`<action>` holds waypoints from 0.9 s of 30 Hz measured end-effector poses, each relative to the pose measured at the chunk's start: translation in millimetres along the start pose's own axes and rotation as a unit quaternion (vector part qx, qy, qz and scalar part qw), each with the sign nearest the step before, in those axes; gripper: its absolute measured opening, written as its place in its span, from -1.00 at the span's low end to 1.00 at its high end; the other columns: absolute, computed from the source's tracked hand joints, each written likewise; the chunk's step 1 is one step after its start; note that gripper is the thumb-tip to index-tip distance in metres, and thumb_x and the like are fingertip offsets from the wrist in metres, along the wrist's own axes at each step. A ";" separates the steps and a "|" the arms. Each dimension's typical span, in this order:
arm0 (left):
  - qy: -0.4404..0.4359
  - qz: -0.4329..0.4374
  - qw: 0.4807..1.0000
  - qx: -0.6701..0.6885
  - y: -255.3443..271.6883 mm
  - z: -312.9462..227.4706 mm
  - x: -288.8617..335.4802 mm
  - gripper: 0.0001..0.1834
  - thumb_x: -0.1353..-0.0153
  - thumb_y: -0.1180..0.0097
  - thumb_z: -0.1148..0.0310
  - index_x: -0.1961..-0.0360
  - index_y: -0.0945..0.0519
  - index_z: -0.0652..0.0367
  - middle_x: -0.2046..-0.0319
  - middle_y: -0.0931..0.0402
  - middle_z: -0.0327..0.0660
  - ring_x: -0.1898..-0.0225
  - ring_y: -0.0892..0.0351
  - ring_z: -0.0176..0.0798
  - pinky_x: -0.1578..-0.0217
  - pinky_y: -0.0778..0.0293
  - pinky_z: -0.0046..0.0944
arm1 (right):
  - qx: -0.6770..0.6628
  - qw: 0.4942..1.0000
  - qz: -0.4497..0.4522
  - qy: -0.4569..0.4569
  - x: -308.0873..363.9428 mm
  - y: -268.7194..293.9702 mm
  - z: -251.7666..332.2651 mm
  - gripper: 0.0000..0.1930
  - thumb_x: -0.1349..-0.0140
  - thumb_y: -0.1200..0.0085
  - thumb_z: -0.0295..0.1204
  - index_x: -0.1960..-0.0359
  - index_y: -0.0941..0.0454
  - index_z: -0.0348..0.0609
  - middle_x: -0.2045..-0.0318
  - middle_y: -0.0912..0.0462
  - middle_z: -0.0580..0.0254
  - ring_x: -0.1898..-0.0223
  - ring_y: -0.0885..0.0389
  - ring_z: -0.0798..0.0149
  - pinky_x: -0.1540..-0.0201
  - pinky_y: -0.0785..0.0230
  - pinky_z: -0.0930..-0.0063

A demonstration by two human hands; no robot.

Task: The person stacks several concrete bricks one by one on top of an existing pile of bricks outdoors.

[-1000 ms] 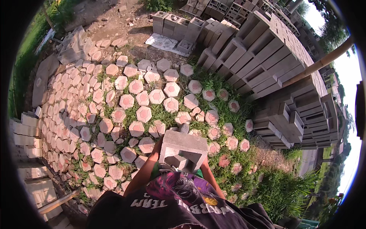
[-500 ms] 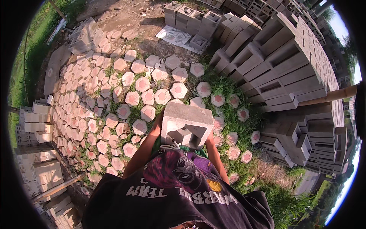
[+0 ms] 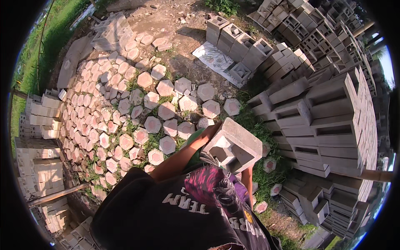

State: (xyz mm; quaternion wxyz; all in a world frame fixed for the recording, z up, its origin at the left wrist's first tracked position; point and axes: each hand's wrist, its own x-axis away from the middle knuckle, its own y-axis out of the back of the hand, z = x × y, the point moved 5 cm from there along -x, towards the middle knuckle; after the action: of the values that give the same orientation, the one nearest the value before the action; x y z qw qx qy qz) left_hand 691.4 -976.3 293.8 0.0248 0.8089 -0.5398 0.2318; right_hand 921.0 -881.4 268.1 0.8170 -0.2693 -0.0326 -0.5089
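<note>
I carry a grey hollow concrete block (image 3: 233, 143) in front of my chest, its open cells facing me. My left hand (image 3: 211, 130) grips its upper left edge, the forearm reaching up from my black printed shirt. My right hand (image 3: 248, 170) holds the block from below on the right side and is mostly hidden behind it. The block hangs over grass, close to a tall stack of grey blocks (image 3: 333, 125) on the right.
Pink hexagonal pavers (image 3: 137, 125) lie spread over the ground at left and centre, with grass between them. More hollow blocks (image 3: 246, 50) stand on a sheet at the top. Pale block stacks (image 3: 39, 125) line the left edge. A wooden pole (image 3: 377, 175) juts from the right stack.
My view has swung to the right and the block has tilted and moved right with me, nearer the tall stack. Both hands keep their hold on it.
</note>
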 end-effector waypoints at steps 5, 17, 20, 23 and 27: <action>0.047 -0.004 0.993 0.107 34.4 -78.9 -70.7 -0.30 -0.36 0.33 -0.18 -0.02 -0.53 0.27 0.12 -0.56 -0.11 0.12 -0.49 -0.25 0.08 -0.37 -0.26 | 0.011 1.000 -0.005 0.019 -86.8 -41.7 40.4 -0.59 -0.37 0.18 -0.30 -0.18 -0.31 -0.23 -0.02 -0.51 0.10 0.03 -0.54 0.18 0.01 -0.50 0.30; 0.042 -0.053 0.976 0.207 92.3 -109.7 -227.4 -0.36 -0.37 0.26 -0.13 -0.04 -0.53 0.25 0.10 -0.57 -0.15 0.12 -0.51 -0.28 0.08 -0.39 -0.31 | -0.014 0.997 0.011 -0.072 -261.6 -69.3 64.5 -0.55 -0.39 0.26 -0.23 -0.21 -0.26 -0.24 -0.06 -0.47 0.05 -0.01 -0.52 0.09 -0.03 -0.48 0.17; 0.084 -0.067 0.930 0.352 124.0 -103.0 -270.7 -0.39 -0.35 0.22 -0.13 -0.10 -0.49 0.17 0.10 -0.57 -0.17 0.13 -0.54 -0.24 0.10 -0.45 -0.28 | -0.130 0.979 0.098 -0.124 -315.4 -142.0 93.1 -0.56 -0.40 0.28 -0.26 -0.21 -0.26 -0.25 -0.08 -0.46 0.04 -0.03 -0.51 0.11 -0.06 -0.46 0.18; 0.062 -0.087 0.925 0.365 132.4 -141.3 -311.3 -0.40 -0.35 0.22 -0.10 -0.12 -0.47 0.16 0.07 -0.55 -0.17 0.11 -0.54 -0.22 0.07 -0.45 -0.26 | 0.006 0.982 0.150 -0.118 -390.5 -171.7 125.0 -0.55 -0.41 0.29 -0.27 -0.24 -0.24 -0.25 -0.14 -0.43 0.05 -0.08 -0.48 0.16 -0.13 -0.40 0.22; 0.015 -0.133 0.908 0.397 133.8 -201.7 -366.5 -0.42 -0.36 0.21 -0.06 -0.16 -0.42 0.16 0.01 -0.51 -0.16 0.07 -0.54 -0.20 0.03 -0.45 -0.23 | 0.096 0.984 0.121 -0.085 -474.5 -187.8 171.6 -0.27 -0.39 0.49 0.16 -0.08 -0.48 -0.28 0.08 -0.59 0.14 0.10 -0.53 0.34 0.01 -0.38 0.44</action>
State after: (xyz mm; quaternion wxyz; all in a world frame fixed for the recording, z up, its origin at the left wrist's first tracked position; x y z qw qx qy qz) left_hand 389.2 -657.5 298.2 -0.2595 0.8125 -0.2907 0.4335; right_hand 571.7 -477.2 335.5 0.8888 -0.2337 -0.1176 -0.3764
